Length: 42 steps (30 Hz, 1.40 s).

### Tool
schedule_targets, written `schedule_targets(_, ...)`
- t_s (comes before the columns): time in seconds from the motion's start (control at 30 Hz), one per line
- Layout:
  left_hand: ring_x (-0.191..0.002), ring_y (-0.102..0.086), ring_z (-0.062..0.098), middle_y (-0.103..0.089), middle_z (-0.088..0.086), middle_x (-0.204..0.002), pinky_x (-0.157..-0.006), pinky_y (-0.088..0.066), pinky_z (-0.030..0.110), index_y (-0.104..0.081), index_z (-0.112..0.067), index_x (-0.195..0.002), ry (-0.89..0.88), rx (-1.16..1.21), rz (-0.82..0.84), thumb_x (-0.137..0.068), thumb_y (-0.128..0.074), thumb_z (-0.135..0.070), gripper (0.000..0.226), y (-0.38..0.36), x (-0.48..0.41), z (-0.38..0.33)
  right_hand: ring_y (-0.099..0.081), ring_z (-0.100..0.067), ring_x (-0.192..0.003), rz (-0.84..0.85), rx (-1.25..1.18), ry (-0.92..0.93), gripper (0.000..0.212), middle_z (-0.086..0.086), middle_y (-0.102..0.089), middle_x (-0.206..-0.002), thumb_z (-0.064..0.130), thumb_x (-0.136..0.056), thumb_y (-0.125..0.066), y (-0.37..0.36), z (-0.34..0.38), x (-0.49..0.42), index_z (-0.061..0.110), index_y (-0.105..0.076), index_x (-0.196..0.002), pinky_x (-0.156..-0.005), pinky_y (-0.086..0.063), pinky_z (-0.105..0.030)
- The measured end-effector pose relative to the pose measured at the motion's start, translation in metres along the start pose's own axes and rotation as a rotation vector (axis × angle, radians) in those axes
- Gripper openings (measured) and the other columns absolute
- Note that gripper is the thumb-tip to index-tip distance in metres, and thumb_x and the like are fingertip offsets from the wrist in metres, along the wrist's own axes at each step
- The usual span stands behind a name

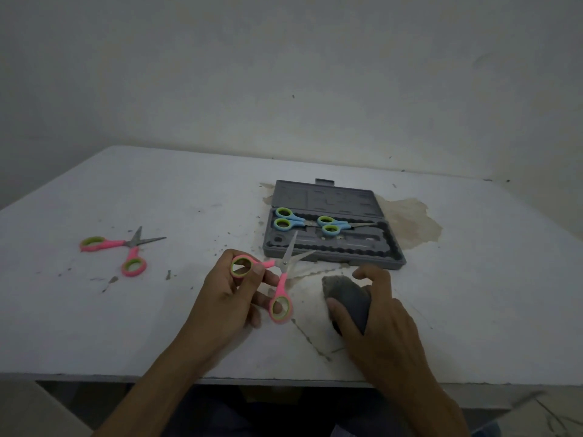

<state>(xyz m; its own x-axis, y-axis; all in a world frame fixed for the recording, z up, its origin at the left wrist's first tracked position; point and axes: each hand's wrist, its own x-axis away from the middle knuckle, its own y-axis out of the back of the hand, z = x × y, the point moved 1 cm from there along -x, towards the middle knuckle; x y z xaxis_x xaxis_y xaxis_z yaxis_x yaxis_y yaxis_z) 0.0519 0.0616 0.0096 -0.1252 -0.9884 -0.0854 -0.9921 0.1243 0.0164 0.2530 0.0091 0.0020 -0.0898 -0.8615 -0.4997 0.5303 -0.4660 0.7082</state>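
My left hand (230, 294) holds a pair of pink scissors (277, 279) by its green-lined handles, blades spread open and pointing away towards the grey case (391, 247). My right hand (375, 313) grips a dark grey cloth or stone-like lump (344, 294) against the white table (189, 200). The open grey case lies just beyond both hands and holds two pairs of blue scissors (288, 219) (334, 225) with green-lined handles. A second pair of pink scissors (123, 250) lies open on the table at the left.
The table's front edge (284, 378) runs just under my forearms. A brownish stain (410, 222) and flaked patches mark the surface around the case. A pale wall (284, 74) stands behind the table.
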Motion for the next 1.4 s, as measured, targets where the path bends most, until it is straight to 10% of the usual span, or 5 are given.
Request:
schedule_targets(0.23, -0.065, -0.069, 0.008, -0.076, 0.001, -0.088, -0.054, -0.051, 0.019, -0.059, -0.013, -0.097, -0.04, -0.107, 0.007, -0.096, -0.055, -0.022, 0.01, 0.002, -0.003, 0.006, -0.048, 0.003, -0.06, 0.157, 0.004, 0.022, 0.038, 0.018, -0.055, -0.076, 0.043, -0.082, -0.051, 0.001, -0.002, 0.007, 0.026, -0.046, -0.116, -0.067, -0.045, -0.029)
schedule_targets(0.53, -0.081, -0.072, 0.012, -0.073, 0.002, -0.087, -0.07, -0.057, 0.029, -0.061, -0.015, -0.092, -0.125, -0.223, -0.042, -0.09, -0.062, -0.029, 0.014, 0.001, -0.004, 0.006, -0.063, -0.017, -0.086, -0.267, -0.022, 0.242, 0.039, -0.005, -0.071, -0.1, 0.031, -0.084, -0.066, -0.002, 0.033, -0.008, 0.011, -0.066, -0.118, -0.076, -0.052, -0.028)
schedule_targets(0.8, -0.078, -0.072, 0.015, -0.072, 0.003, -0.08, -0.069, -0.059, 0.027, -0.063, -0.014, -0.089, -0.17, -0.263, -0.108, -0.092, -0.062, -0.024, 0.011, 0.007, -0.005, 0.006, -0.058, -0.019, -0.067, -0.033, 0.148, 0.235, 0.041, 0.0, -0.067, -0.083, 0.034, -0.079, -0.063, -0.035, 0.027, 0.001, 0.023, -0.063, -0.119, -0.064, -0.031, -0.026)
schedule_targets(1.1, -0.087, -0.073, 0.022, -0.073, 0.007, -0.088, -0.082, -0.058, 0.05, -0.063, -0.015, -0.093, -0.132, -0.212, -0.075, -0.092, -0.061, -0.028, 0.013, 0.003, -0.002, 0.006, -0.058, -0.017, -0.075, -0.216, 0.074, 0.182, 0.037, 0.0, -0.066, -0.087, 0.034, -0.084, -0.06, -0.025, 0.042, -0.006, 0.022, -0.065, -0.12, -0.067, -0.039, -0.03)
schedule_targets(1.4, -0.079, -0.075, 0.01, -0.076, 0.003, -0.084, -0.069, -0.057, 0.025, -0.062, -0.008, -0.089, -0.16, -0.221, -0.069, -0.093, -0.062, -0.019, 0.012, 0.002, -0.002, 0.005, -0.055, -0.018, -0.053, -0.137, 0.15, 0.12, 0.037, 0.002, -0.063, -0.065, 0.03, -0.071, -0.068, -0.023, 0.035, 0.008, 0.024, -0.066, -0.108, -0.054, -0.04, -0.029)
